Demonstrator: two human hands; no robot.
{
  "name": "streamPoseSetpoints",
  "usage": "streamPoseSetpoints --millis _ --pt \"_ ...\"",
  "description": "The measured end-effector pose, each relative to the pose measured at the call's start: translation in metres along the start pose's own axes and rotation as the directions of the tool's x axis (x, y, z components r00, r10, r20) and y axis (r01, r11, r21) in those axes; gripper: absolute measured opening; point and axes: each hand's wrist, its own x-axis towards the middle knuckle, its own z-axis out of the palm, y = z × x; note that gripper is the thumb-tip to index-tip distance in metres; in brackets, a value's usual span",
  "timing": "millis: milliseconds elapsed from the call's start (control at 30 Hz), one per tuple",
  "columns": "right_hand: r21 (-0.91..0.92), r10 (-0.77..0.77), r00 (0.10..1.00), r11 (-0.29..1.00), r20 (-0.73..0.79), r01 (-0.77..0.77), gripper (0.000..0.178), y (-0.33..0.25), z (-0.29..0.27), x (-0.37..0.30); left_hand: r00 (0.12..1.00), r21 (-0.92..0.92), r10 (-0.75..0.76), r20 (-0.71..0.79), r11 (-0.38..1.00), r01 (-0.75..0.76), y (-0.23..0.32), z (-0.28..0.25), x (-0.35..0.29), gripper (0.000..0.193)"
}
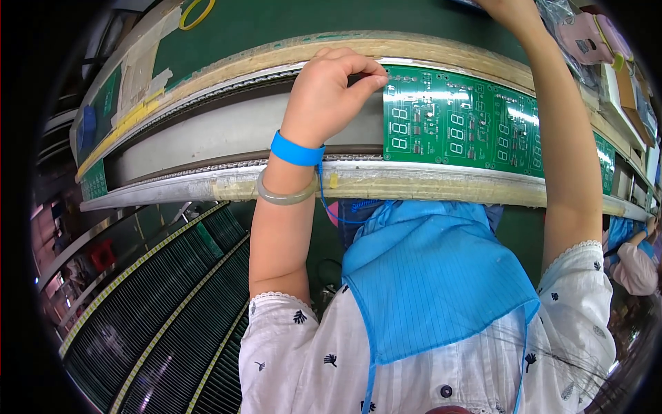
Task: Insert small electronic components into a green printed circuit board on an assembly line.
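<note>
A green circuit board panel (441, 117) with white digit-shaped outlines lies across the two rails of the conveyor track. My left hand (334, 90) is at its far left corner, thumb and forefinger pinched together at the board's edge. Around that wrist are a blue wrist strap (296, 149) with a thin blue cord and a pale bangle (288, 190). My right hand (507, 8) reaches over the board to the far side of the bench. Its fingers lie beyond the picture's upper edge, so what they touch is hidden.
The conveyor's pale near rail (276, 181) runs across in front of me. A yellow tape ring (196, 14) lies on the green bench. Black slotted racks (165, 303) stand below left. A pink bag (585, 40) sits far right, and another person (636, 265) is beyond my right arm.
</note>
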Motion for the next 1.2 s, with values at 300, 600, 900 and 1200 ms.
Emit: streamPoseSetpoints --millis 300,600,900,1200 --pt "0.463 0.162 0.985 0.878 -0.057 -0.117 0.016 0.004 -0.002 -0.008 0.995 0.19 0.096 0.002 0.977 -0.095 -0.002 0.009 0.001 0.009" --pt "0.566 0.103 0.974 0.824 -0.201 0.029 0.017 -0.002 -0.017 -0.033 0.984 0.247 0.179 -0.006 0.954 -0.172 0.004 0.012 0.006 0.008" --pt "0.944 0.034 0.999 0.328 0.028 -0.038 0.013 -0.045 -0.018 -0.089 0.982 0.268 0.19 -0.011 0.946 -0.181 0.003 0.012 0.004 0.007" --pt "0.965 -0.062 0.984 0.211 0.169 -0.153 0.024 -0.031 0.014 -0.12 0.978 0.294 0.21 -0.002 0.934 -0.2 0.007 0.011 0.003 0.008"
